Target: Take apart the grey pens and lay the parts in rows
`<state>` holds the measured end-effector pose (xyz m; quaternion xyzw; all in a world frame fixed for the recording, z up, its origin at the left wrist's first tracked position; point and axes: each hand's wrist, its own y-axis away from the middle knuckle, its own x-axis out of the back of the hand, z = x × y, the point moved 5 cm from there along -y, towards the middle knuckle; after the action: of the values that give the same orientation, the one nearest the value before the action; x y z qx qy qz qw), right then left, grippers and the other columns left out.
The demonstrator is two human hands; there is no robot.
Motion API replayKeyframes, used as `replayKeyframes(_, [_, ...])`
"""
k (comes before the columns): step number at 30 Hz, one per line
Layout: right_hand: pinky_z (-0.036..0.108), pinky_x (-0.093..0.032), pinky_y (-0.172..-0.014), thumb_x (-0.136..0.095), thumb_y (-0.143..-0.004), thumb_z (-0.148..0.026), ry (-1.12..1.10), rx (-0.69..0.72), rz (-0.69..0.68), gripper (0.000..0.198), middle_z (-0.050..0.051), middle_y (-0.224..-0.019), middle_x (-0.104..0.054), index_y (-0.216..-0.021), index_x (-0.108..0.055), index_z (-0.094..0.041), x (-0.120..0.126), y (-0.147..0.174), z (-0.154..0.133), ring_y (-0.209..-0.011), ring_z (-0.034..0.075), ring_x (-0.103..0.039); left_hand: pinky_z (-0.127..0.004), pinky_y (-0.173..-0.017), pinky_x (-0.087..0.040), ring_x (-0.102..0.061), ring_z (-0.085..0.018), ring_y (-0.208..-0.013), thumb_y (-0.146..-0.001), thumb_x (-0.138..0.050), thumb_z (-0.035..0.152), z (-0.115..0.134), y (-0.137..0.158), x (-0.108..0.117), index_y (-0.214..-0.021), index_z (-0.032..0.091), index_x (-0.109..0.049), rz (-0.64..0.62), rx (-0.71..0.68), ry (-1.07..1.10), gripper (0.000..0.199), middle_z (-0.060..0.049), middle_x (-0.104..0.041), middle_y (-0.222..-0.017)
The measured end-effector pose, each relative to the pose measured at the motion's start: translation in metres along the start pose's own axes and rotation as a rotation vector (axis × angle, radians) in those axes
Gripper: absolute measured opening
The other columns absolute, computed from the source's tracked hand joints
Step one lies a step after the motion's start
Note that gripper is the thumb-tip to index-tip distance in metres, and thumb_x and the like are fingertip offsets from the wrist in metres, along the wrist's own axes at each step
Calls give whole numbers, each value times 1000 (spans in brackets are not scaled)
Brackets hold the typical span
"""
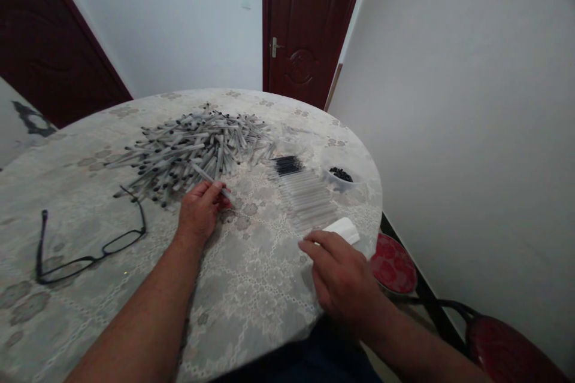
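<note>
On the near side of the pen pile (188, 146), L hand (200, 212) is mostly closed, pinching a pale tube (203, 173) btwn thumb & fingers; tube's long axis slants from far L to near R, far end by the pile's edge, near end pointing roughly twd R hand (339, 269); key relation, I'd judge: tube is L of & a bit farther out than R hand, w/ patterned cloth (265, 287) btwn the two hands; L hand is nearer the pile, R hand nearer the row of slim rods (309, 197); rods lie side by side, approx. crosswise, dark ones at far end, clear ones nearer; R thumb & index sit close tog.; can't tell if they've hold of anything; white item (345, 228) is just past R fingers, contact unclear; bowl (344, 184) w/ small black pcs (340, 174) is just R of row.
</note>
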<state>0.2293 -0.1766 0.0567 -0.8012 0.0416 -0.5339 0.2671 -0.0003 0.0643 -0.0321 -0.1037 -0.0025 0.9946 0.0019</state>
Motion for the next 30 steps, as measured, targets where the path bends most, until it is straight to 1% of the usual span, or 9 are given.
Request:
replayKeyframes(2, [39, -56, -94, -47, -95, -9, -134, 19, 36, 34, 13, -113, -69, -123, -66, -14, 2, -33, -12, -105, 24, -64, -28, -55, -54, -61, -15, -56, -74, -82, 45, 3, 3, -1, -82, 16, -71, 3, -10, 38, 31, 0, -65, -68])
replayKeyframes(4, [37, -54, -92, -48, -100, -16, -238, 13, 58, 26, 12, -107, -70, -120, -66, -15, -7, -71, -15, -99, 22, -65, -27, -56, -54, -61, -14, -59, -72, -83, 44, 8, 8, -4, -83, 16, -72, -15, -6, 108, 32, -1, -66, -72])
replayKeyframes(7, [34, -51, -91, -51, -102, -22, -268, -41, 42, 25, 13, -110, -71, -122, -65, -14, -35, -123, -8, -97, 21, -66, -26, -57, -55, -61, -13, -63, -72, -85, 43, 14, 15, -8, -90, 15, -74, -65, 17, 233, 35, -2, -68, -80])
replayKeyframes(10, [31, -47, -87, -49, -103, -22, -282, -85, -15, 22, 12, -101, -73, -107, -69, -14, -68, -155, 1, -94, 21, -66, -26, -59, -57, -61, -12, -65, -73, -86, 42, 17, 19, -8, -93, 16, -75, -79, 12, 318, 34, -3, -69, -85])
replayKeyframes(14, [27, -42, -74, -44, -106, -24, -407, -101, -72, 30, 5, -83, -69, -86, -66, -18, -96, -158, 6, -80, 17, -64, -26, -63, -58, -63, -12, -67, -75, -86, 39, 14, 21, -11, -94, 16, -77, -108, 31, 366, 32, -3, -69, -81])
replayKeyframes(18, [26, -39, -70, -45, -105, -29, -504, -95, -110, 30, 2, -81, -67, -85, -64, -20, -110, -145, 7, -76, 16, -61, -28, -68, -58, -66, -14, -73, -77, -85, 39, 11, 24, -18, -97, 15, -77, -164, 45, 355, 32, -5, -71, -83])
replayKeyframes(22, [25, -41, -69, -45, -105, -34, -602, -199, -165, 31, 1, -80, -68, -86, -65, -20, -122, -141, 18, -75, 16, -63, -28, -68, -57, -68, -15, -72, -77, -85, 40, 10, 26, -21, -101, 16, -75, -177, 59, 321, 35, -6, -74, -90])
replayKeyframes(26, [25, -43, -70, -49, -104, -36, -617, -260, -149, 30, 1, -79, -70, -88, -68, -19, -124, -142, 26, -75, 16, -64, -30, -71, -58, -70, -16, -74, -79, -82, 40, 11, 26, -20, -93, 17, -70, -152, 41, 288, 30, -6, -75, -91])
replayKeyframes(30, [26, -43, -71, -50, -103, -30, -523, -165, -129, 25, 2, -82, -71, -90, -69, -19, -116, -143, 19, -77, 16, -65, -32, -76, -58, -70, -16, -72, -80, -80, 45, 10, 26, -20, -90, 16, -70, -162, 36, 225, 32, -6, -74, -89])
